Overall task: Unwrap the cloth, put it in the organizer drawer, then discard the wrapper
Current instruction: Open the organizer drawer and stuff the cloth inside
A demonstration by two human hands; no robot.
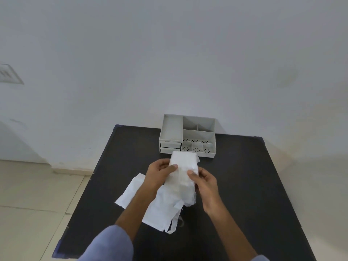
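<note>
Black table [244,185]: one organizer [188,136], one cloth [183,166], two hands holding.

Left hand [160,173], right hand [202,178] pinching

A dark square table [244,185] is standing against a pale wall [169,53]. Beige floor tiles [28,194] are showing at left. A grey plate, possibly a switch panel [9,74], is sitting blurred on the wall.
</note>
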